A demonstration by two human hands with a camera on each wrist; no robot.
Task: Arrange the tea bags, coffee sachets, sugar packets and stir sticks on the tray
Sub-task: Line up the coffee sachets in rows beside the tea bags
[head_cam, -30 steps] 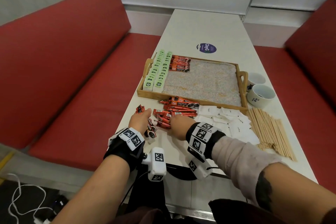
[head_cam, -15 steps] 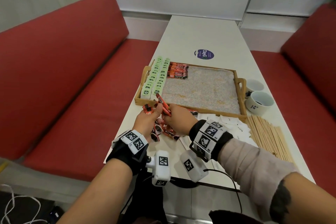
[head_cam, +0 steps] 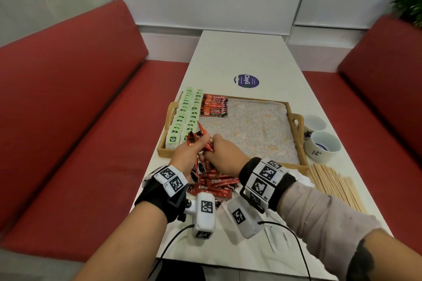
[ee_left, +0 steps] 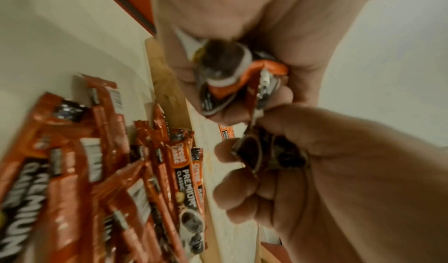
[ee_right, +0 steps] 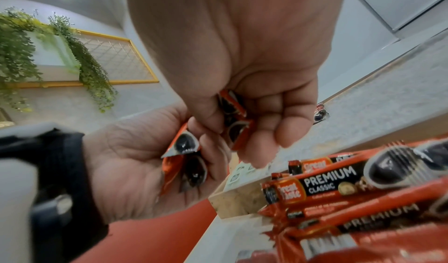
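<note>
Both hands meet above the near left corner of the wooden tray (head_cam: 251,130). My left hand (head_cam: 189,153) grips a bunch of red coffee sachets (head_cam: 194,138), seen in the right wrist view as coffee sachets (ee_right: 184,152). My right hand (head_cam: 219,153) has its fingers curled round more sachets (ee_right: 235,121), touching the left hand's bunch. A loose pile of sachets (head_cam: 217,183) lies on the table under the hands. In the tray, green tea bags (head_cam: 182,121) stand in two rows at the left, beside a stack of sachets (head_cam: 214,107). Stir sticks (head_cam: 333,185) lie at the right.
Two white cups (head_cam: 324,146) stand right of the tray. White sugar packets (head_cam: 301,177) show partly behind my right wrist. A round blue sticker (head_cam: 246,80) lies beyond the tray. Red benches flank the narrow table. Most of the tray floor is bare.
Both hands rose from the sachet pile on the table and came together over the tray's near left corner, each now holding sachets.
</note>
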